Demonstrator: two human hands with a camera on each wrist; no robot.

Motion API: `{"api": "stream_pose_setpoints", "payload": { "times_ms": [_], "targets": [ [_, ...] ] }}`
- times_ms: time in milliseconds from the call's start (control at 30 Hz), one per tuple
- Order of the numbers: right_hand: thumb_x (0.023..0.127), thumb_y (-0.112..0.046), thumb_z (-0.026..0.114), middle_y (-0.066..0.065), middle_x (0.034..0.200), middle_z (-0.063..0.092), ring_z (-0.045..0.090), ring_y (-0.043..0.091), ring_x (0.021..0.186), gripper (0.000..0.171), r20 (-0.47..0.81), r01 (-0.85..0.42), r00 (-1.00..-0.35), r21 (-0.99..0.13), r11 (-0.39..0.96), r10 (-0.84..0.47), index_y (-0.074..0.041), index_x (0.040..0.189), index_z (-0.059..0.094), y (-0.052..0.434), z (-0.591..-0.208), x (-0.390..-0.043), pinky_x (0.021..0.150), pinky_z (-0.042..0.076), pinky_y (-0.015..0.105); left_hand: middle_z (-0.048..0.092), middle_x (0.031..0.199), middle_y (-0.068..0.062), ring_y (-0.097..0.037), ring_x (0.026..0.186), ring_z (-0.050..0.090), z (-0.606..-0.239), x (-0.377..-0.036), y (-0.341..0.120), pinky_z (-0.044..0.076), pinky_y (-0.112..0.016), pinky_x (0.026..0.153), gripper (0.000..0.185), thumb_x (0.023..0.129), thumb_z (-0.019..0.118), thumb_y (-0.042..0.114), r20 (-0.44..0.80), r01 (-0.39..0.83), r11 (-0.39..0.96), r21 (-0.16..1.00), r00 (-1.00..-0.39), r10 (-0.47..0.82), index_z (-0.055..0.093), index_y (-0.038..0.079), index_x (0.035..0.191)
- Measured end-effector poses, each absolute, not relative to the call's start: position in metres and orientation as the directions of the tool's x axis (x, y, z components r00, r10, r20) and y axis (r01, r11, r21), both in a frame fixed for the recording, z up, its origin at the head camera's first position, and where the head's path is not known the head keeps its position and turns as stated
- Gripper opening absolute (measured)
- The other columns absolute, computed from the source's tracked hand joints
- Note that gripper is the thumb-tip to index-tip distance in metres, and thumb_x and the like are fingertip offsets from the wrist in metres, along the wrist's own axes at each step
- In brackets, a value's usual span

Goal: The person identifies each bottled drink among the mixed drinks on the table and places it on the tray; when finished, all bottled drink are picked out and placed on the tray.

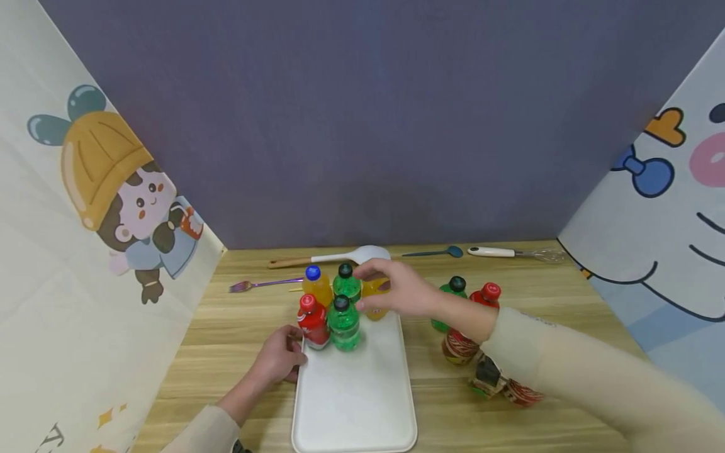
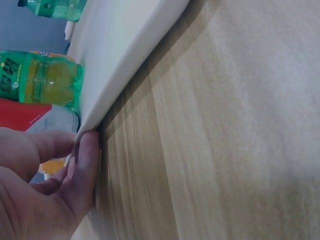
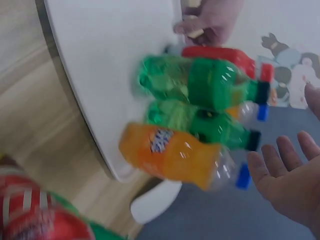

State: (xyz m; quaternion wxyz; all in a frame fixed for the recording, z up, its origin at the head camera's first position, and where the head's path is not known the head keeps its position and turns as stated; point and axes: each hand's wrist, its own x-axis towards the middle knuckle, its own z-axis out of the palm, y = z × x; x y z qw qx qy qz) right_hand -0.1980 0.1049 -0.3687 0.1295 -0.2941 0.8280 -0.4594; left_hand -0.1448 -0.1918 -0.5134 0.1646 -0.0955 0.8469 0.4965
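Observation:
A white tray (image 1: 354, 402) lies on the wooden table, and my left hand (image 1: 281, 355) pinches its left edge between thumb and fingers (image 2: 87, 155). Grouped at the tray's far end stand a red bottle (image 1: 314, 327), a front green bottle (image 1: 344, 327), a rear green bottle (image 1: 345, 285) and an orange drink bottle with a blue cap (image 1: 317, 288). Another orange bottle (image 3: 170, 152) stands at their right, partly hidden by my right hand (image 1: 403, 288) in the head view. That hand has its fingers spread, close to the bottle's cap, with nothing held.
Right of the tray, partly behind my sleeve, are a green bottle (image 1: 451, 288), a red-capped bottle (image 1: 488, 296) and several other bottles. Along the back lie a white spatula (image 1: 368, 253), a dark spoon (image 1: 450, 251) and a whisk (image 1: 493, 251); a purple fork (image 1: 243, 286) lies left.

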Motion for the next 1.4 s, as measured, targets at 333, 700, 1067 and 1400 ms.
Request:
{"api": "stream_pose_setpoints", "payload": {
  "times_ms": [333, 700, 1067, 1400],
  "targets": [
    [0.087, -0.020, 0.084, 0.008, 0.136, 0.063, 0.060, 0.029, 0.128, 0.051, 0.141, -0.369, -0.858, -0.838, 0.401, -0.494, -0.011, 0.133, 0.062, 0.169, -0.351, -0.202, 0.103, 0.058, 0.045, 0.063, 0.091, -0.011, -0.021, 0.070, 0.061, -0.517, -0.140, -0.195, 0.064, -0.038, 0.054, 0.049, 0.084, 0.075, -0.005, -0.314, -0.281, 0.457, 0.844, -0.949, -0.004, 0.060, -0.004, 0.131],
    [0.093, -0.026, 0.077, 0.009, 0.141, 0.059, 0.057, 0.034, 0.131, 0.051, 0.125, -0.296, -0.929, -0.815, 0.497, -0.349, -0.013, 0.139, 0.057, 0.240, -0.355, -0.199, 0.094, 0.058, 0.021, 0.065, 0.097, -0.015, -0.022, 0.068, 0.065, -0.519, -0.133, -0.199, 0.065, -0.041, 0.057, 0.050, 0.084, 0.074, -0.009, -0.336, -0.320, 0.356, 0.878, -0.942, -0.017, 0.061, -0.007, 0.132],
    [0.094, -0.031, 0.076, 0.014, 0.143, 0.057, 0.054, 0.038, 0.132, 0.056, 0.088, -0.232, -0.962, -0.767, 0.598, -0.260, -0.009, 0.141, 0.054, 0.287, -0.361, -0.186, 0.090, 0.052, 0.009, 0.064, 0.099, -0.017, -0.022, 0.072, 0.064, -0.523, -0.131, -0.198, 0.065, -0.041, 0.059, 0.052, 0.082, 0.073, -0.011, -0.343, -0.327, 0.312, 0.892, -0.939, -0.003, 0.060, -0.008, 0.132],
    [0.092, -0.030, 0.078, 0.021, 0.146, 0.054, 0.050, 0.044, 0.136, 0.064, 0.012, -0.170, -0.967, -0.775, 0.609, -0.255, -0.004, 0.144, 0.050, 0.314, -0.387, -0.178, 0.098, 0.056, 0.028, 0.063, 0.099, -0.017, -0.021, 0.074, 0.064, -0.518, -0.130, -0.198, 0.065, -0.041, 0.060, 0.056, 0.080, 0.074, -0.011, -0.330, -0.307, 0.340, 0.889, -0.944, 0.010, 0.058, -0.009, 0.134]
  ]
}}
